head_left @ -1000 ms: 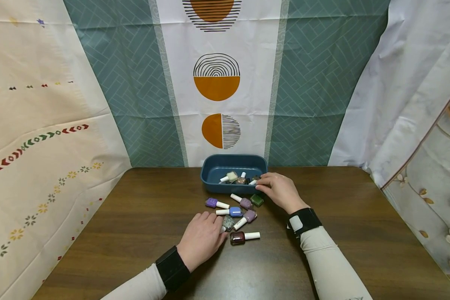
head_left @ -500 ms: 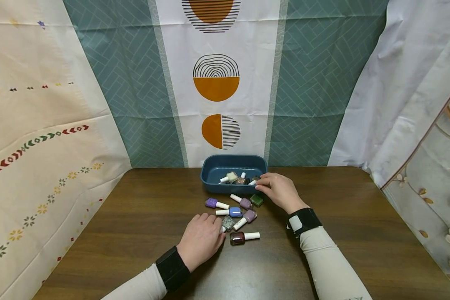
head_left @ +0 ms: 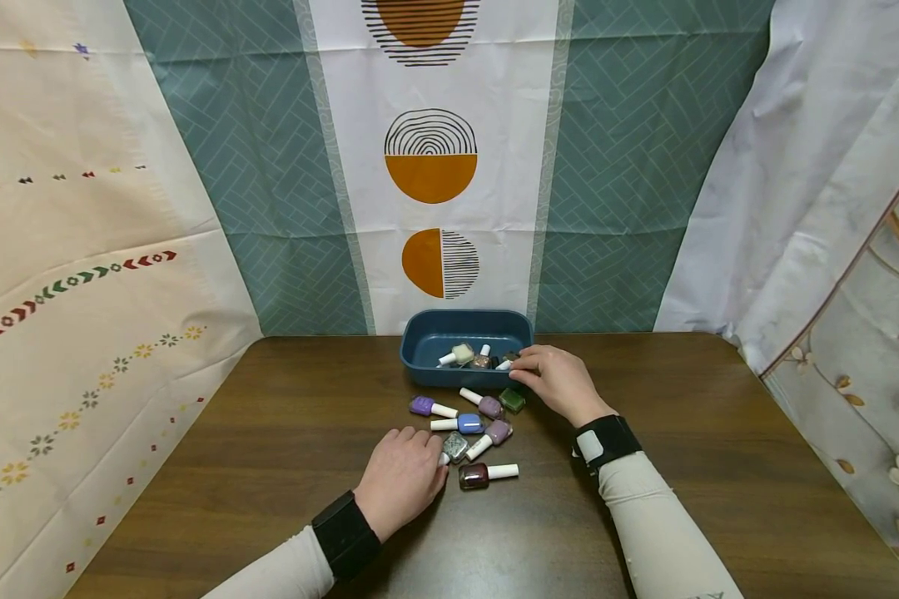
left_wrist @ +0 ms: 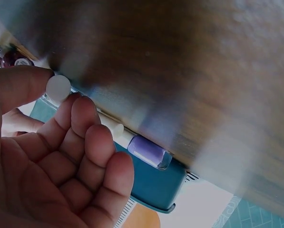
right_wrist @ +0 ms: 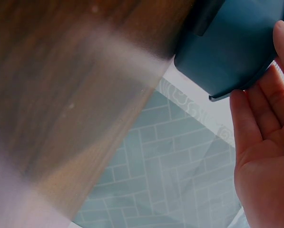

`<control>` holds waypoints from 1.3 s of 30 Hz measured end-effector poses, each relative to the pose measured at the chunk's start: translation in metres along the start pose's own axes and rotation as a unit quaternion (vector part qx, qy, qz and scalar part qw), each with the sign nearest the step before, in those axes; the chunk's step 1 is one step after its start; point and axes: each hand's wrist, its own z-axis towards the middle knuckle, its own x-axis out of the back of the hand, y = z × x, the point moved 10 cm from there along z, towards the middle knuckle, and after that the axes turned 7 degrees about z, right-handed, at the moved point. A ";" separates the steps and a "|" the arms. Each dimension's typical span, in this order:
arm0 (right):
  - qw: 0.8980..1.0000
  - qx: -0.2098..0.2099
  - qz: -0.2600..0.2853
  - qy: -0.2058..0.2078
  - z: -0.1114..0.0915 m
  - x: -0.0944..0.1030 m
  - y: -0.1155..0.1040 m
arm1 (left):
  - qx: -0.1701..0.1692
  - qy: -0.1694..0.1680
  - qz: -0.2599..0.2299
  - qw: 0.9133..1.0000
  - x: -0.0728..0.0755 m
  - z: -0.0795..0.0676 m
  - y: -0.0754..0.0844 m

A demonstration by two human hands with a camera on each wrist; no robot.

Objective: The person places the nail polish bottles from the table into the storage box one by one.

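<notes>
My left hand (head_left: 400,478) is low over the table and pinches the white cap (left_wrist: 58,89) of a silver-glitter nail polish bottle (head_left: 455,448) between thumb and forefinger. Its other fingers curl loosely. Just right of that bottle lie a mauve polish (head_left: 499,431) and a dark red one (head_left: 474,477). At the back, my right hand (head_left: 558,378) grips the right front corner of a blue plastic box (head_left: 449,377), thumb and fingers over its rim (right_wrist: 222,98). Inside the box are a cream polish (head_left: 463,353), a brown glitter one (head_left: 483,362) and others partly hidden by the front wall.
Between hand and box lie a purple polish (head_left: 422,405), a blue one (head_left: 470,424), a second mauve one (head_left: 490,407) and a green one (head_left: 513,400). The box stands at the wooden table's (head_left: 307,399) back edge, against a hanging patterned cloth (head_left: 457,200).
My left thumb has drawn back slightly to the left, with the glitter bottle nearly in place. The right hand and the box have stayed still.
</notes>
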 end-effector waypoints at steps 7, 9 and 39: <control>1.000 0.003 -0.004 0.002 -0.001 0.000 0.000 | -0.001 0.005 -0.001 1.000 0.001 0.001 -0.001; 1.000 0.000 -0.003 0.000 -0.001 0.000 0.000 | -0.001 0.008 -0.001 1.000 0.001 0.001 -0.001; 1.000 0.009 -0.007 0.007 -0.001 0.000 0.000 | 0.004 0.059 -0.005 0.998 0.023 0.014 -0.016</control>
